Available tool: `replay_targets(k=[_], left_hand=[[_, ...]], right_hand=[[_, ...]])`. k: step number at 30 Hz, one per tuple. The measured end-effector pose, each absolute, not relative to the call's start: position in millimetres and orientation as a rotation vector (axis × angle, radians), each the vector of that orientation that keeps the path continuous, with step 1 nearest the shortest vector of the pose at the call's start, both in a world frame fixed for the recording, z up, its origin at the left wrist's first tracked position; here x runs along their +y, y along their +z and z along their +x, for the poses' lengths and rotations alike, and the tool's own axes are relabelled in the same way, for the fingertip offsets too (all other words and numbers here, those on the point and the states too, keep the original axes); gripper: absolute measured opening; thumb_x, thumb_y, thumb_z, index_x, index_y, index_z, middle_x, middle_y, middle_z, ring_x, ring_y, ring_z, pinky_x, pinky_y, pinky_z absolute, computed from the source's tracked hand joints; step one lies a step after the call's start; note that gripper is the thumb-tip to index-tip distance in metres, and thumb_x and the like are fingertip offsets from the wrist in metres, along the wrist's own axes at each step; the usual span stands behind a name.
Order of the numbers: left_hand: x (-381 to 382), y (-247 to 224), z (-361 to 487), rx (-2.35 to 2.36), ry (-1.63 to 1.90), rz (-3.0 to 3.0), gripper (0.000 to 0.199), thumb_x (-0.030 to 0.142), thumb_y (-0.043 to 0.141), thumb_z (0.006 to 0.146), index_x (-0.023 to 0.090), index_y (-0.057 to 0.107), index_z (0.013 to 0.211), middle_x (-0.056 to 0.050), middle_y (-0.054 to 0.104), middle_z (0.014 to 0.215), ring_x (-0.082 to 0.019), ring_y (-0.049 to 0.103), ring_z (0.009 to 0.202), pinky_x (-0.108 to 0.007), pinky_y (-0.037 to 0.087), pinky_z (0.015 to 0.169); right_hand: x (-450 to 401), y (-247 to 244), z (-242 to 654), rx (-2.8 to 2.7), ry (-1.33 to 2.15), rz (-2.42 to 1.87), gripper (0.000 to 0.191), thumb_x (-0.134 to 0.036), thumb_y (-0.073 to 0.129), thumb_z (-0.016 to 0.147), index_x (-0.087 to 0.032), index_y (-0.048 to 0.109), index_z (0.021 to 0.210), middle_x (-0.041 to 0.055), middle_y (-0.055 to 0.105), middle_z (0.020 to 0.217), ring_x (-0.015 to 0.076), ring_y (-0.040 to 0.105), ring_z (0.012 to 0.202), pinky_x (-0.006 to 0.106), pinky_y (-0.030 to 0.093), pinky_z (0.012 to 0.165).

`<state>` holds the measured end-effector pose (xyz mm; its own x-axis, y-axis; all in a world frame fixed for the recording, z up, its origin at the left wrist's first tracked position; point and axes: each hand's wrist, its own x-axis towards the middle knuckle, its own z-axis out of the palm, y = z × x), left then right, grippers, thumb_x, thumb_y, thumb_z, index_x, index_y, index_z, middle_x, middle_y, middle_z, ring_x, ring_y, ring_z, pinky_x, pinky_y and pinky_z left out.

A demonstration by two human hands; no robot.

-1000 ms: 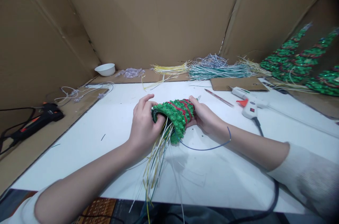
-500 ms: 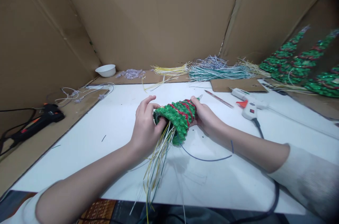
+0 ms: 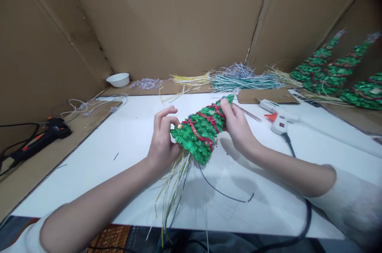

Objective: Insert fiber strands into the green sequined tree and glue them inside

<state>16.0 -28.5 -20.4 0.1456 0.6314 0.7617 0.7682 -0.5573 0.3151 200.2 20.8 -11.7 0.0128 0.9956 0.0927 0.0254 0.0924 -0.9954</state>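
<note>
A small green decorative Christmas tree (image 3: pixel 198 133) with red garland lies tilted between my two hands above the white table, its tip toward the upper right. My left hand (image 3: pixel 165 135) grips the rim of its wide base, the thumb hidden behind or inside it. Near the tip, my right hand (image 3: pixel 235 125) pinches the tree between thumb and fingers. Out of the base hangs a bundle of thin yellow, white and green wires (image 3: pixel 171 187). One dark blue wire (image 3: pixel 219 191) curves away to the right below the tree.
A white glue gun (image 3: pixel 279 117) lies at the right, a black glue gun (image 3: pixel 44 141) at the left. Wire bundles (image 3: pixel 247 81), clear plastic bits (image 3: pixel 147 83) and a white bowl (image 3: pixel 118 80) line the back. Larger green trees (image 3: pixel 334 65) stand far right. A pencil-like stick (image 3: pixel 247 112) lies behind my right hand.
The tree has turned so its decorated side faces me and its open base is no longer visible. Its tip has risen, with my right hand slightly higher. The blue wire has swung lower.
</note>
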Motion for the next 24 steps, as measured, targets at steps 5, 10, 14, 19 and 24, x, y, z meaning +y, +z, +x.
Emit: replay_targets(k=[5, 10, 14, 19, 24], left_hand=[[-28.6, -19.7, 13.6, -1.318, -1.347, -2.347, 0.030, 0.014, 0.060, 0.072, 0.024, 0.037, 0.089, -0.011, 0.043, 0.116, -0.025, 0.042, 0.118, -0.045, 0.041, 0.097], [-26.1, -15.3, 6.9, -1.353, -1.082, -2.421, 0.034, 0.013, 0.057, 0.071, 0.023, 0.039, 0.099, -0.013, 0.041, 0.127, -0.028, 0.033, 0.125, -0.051, 0.031, 0.103], [-23.2, -12.5, 2.0, -1.357, -0.974, -2.384, 0.046, 0.015, 0.052, 0.076, 0.023, 0.037, 0.119, -0.014, 0.036, 0.135, -0.030, 0.029, 0.130, -0.053, 0.028, 0.104], [-24.2, -7.5, -4.2, -1.293, -1.051, -2.269, 0.053, 0.019, 0.056, 0.078, 0.022, 0.036, 0.128, -0.014, 0.045, 0.130, -0.028, 0.038, 0.124, -0.048, 0.033, 0.102], [-28.1, -2.2, -8.8, -1.350, -1.428, -2.098, 0.009, 0.017, 0.059, 0.080, 0.025, 0.058, 0.084, 0.000, 0.063, 0.082, -0.019, 0.057, 0.086, -0.038, 0.045, 0.085]], right_hand=[[24.7, -10.1, 202.8, -1.280, 1.034, -1.192, 0.046, -0.068, 0.047, 0.075, -0.022, 0.048, 0.074, 0.0021, 0.054, 0.071, 0.0189, 0.054, 0.073, 0.031, 0.049, 0.063], [26.7, -2.0, 204.3, -1.212, 1.215, -1.163, 0.040, -0.060, 0.050, 0.077, -0.020, 0.052, 0.084, 0.0068, 0.060, 0.083, 0.0199, 0.059, 0.070, 0.031, 0.052, 0.052], [29.4, -3.8, 206.1, -1.187, 1.177, -1.149, 0.041, -0.059, 0.051, 0.077, -0.022, 0.053, 0.094, 0.0098, 0.062, 0.099, 0.0248, 0.061, 0.085, 0.033, 0.055, 0.055], [36.6, -10.8, 209.4, -1.166, 1.071, -1.097, 0.047, -0.064, 0.046, 0.077, -0.024, 0.052, 0.101, 0.0091, 0.061, 0.109, 0.0273, 0.058, 0.101, 0.036, 0.056, 0.063], [49.5, -18.2, 215.5, -1.113, 0.962, -1.149, 0.052, -0.067, 0.043, 0.076, -0.023, 0.053, 0.101, 0.0081, 0.063, 0.103, 0.0266, 0.054, 0.109, 0.038, 0.052, 0.080]])
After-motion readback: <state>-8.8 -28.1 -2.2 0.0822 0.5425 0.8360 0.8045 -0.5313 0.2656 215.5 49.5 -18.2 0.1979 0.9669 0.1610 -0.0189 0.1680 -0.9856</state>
